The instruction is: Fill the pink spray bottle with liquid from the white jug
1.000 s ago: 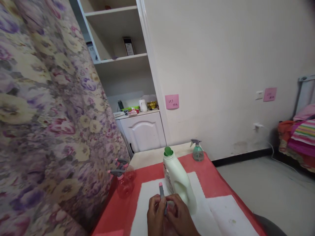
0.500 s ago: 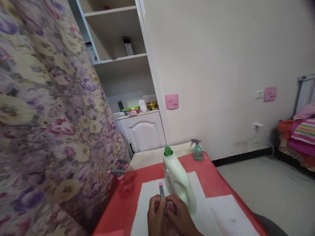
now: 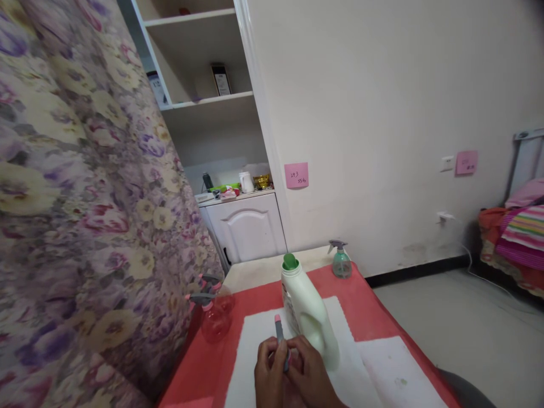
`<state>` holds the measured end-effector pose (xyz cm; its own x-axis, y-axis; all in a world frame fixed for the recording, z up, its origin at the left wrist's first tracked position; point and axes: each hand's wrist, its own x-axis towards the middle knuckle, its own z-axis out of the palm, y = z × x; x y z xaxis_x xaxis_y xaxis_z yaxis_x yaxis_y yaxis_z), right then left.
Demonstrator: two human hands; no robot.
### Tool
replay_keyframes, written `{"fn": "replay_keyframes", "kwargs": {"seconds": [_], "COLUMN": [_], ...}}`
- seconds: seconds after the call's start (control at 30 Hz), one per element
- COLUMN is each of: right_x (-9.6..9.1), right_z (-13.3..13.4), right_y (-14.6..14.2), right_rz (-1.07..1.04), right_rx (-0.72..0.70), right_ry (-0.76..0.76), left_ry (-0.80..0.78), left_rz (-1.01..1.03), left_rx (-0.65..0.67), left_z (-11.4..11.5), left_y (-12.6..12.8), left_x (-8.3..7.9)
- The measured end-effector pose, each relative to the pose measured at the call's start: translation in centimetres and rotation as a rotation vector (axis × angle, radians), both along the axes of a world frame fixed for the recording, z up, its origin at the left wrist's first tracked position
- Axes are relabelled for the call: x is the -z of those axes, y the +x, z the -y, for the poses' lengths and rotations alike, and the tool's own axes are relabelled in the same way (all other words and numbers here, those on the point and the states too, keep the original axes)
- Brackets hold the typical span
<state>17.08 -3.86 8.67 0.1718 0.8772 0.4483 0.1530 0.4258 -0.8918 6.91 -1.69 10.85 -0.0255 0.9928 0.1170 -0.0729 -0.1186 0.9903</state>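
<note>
Both my hands meet at the bottom middle, over a white cloth [image 3: 250, 351] on the red table [image 3: 212, 362]. My left hand [image 3: 268, 377] and my right hand [image 3: 312, 374] are closed around the grey and pink spray head [image 3: 279, 331] of a bottle whose body is hidden beneath them. Its pink tip sticks up above my fingers. A white detergent jug [image 3: 308, 314] with a green cap stands just behind my right hand.
A pink spray bottle [image 3: 215, 314] stands at the table's left edge beside a floral curtain [image 3: 85, 226]. A teal spray bottle [image 3: 340, 262] sits at the far corner. A white cabinet [image 3: 246, 226] and shelves are behind; a bed with colourful bedding [image 3: 518, 238] is at the right.
</note>
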Motion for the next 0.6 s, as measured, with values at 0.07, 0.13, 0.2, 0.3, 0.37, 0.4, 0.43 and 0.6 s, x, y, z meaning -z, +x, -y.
{"fn": "replay_keyframes", "kwargs": {"seconds": [0.07, 0.13, 0.2, 0.3, 0.37, 0.4, 0.43, 0.6], "right_x": [0.5, 1.6, 3.3, 6.5, 8.5, 9.5, 10.3, 12.9], "right_z": [0.1, 0.1, 0.0, -0.1, -0.1, 0.1, 0.2, 1.1], "right_y": [-0.1, 0.0, 0.2, 0.7, 0.8, 0.8, 0.7, -0.8], "right_rz": [0.006, 0.02, 0.031, 0.046, 0.069, 0.078, 0.078, -0.035], "right_rx": [0.022, 0.043, 0.076, 0.133, 0.171, 0.195, 0.224, 0.335], "right_ry": [-0.002, -0.003, -0.004, 0.023, 0.054, 0.053, 0.04, -0.061], "left_ry": [-0.008, -0.016, -0.01, 0.011, 0.022, 0.021, 0.018, -0.041], "left_rz": [-0.019, -0.046, -0.076, -0.093, -0.101, -0.105, -0.112, -0.1], "left_rx": [0.016, 0.049, 0.087, 0.129, 0.14, 0.127, 0.101, 0.005], "left_z": [0.0, 0.0, 0.1, 0.3, 0.5, 0.6, 0.7, 1.3], "left_y": [-0.1, -0.3, -0.6, -1.3, -1.7, -1.9, -2.0, -1.8], "left_x": [0.1, 0.1, 0.1, 0.5, 1.0, 1.4, 1.8, 2.9]}}
